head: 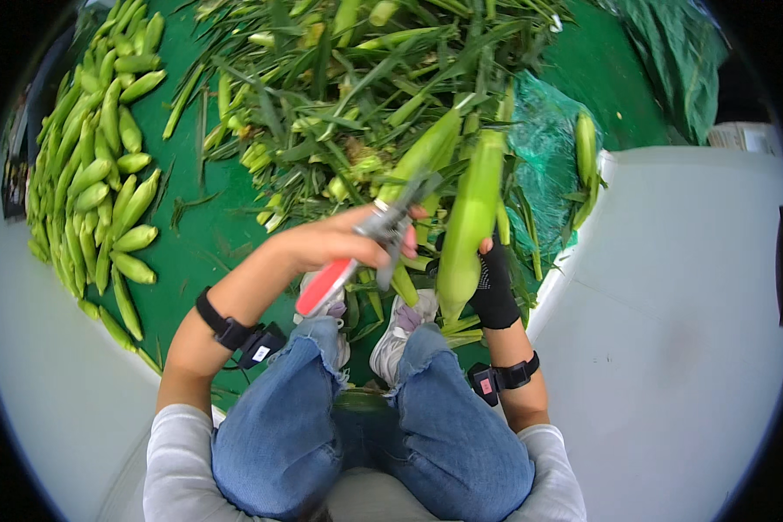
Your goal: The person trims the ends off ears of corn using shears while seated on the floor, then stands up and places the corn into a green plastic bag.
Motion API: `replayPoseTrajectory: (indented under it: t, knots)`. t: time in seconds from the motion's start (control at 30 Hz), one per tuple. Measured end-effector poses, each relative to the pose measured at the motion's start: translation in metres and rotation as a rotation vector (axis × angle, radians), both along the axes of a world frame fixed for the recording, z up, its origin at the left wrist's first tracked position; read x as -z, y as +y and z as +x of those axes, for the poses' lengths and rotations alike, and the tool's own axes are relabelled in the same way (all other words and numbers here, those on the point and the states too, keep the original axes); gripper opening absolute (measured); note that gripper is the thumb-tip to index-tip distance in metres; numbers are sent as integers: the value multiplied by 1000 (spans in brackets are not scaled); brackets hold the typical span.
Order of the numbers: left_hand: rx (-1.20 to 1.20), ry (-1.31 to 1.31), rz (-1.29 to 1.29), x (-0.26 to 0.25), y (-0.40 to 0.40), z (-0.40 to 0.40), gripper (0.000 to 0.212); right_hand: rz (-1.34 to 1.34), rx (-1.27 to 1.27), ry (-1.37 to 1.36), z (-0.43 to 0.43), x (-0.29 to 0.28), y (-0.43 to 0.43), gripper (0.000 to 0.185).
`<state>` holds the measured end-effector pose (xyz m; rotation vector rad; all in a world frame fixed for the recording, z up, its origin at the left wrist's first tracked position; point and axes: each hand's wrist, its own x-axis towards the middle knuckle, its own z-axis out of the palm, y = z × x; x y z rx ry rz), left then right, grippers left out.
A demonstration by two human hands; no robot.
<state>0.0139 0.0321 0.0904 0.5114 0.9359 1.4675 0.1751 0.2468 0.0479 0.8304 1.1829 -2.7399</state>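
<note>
My left hand (pixel 329 241) is bare and grips a pair of pruning shears (pixel 383 225) with a red handle. The blades point up and to the right; motion blur hides how far they are parted. A fingerless-looking black glove covers my right hand (pixel 494 280), which holds a green corn ear in its husk (pixel 470 222). That ear is tilted, tapered tip toward me and stalk end away. Just left of it, beyond the shears, lies another husked ear (pixel 424 156). Part of my right hand is hidden behind the held ear.
A large heap of cut corn leaves and stalks (pixel 365 85) covers the green floor sheet (pixel 196 261) ahead. Many husked ears (pixel 91 176) are piled at left. Teal plastic film (pixel 545 156) lies at right, with one ear (pixel 586 156) near it. My shoes (pixel 398 333) stand close below my hands.
</note>
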Motion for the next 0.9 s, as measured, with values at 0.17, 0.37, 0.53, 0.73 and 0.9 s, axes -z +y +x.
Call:
replayPoseTrajectory:
  t: [0.17,0.37,0.53,0.73,0.9]
  knots:
    - [106,348,-131,19,9,22,82,-116,-130,142,-28,-33,-13,72]
    - [-153,477,-208,9,17,16,79,247,-61,165,-32,-30,-30,78]
    - [-109,460,-183,8,14,0,70,147,-117,66,-23,-20,-25,66]
    - [-219,301,-150,6,13,3,71,-103,-210,96,-33,-24,-24,45]
    - [-307,339,-76,8,11,-4,57,-283,-172,-22,-24,-15,-19,48]
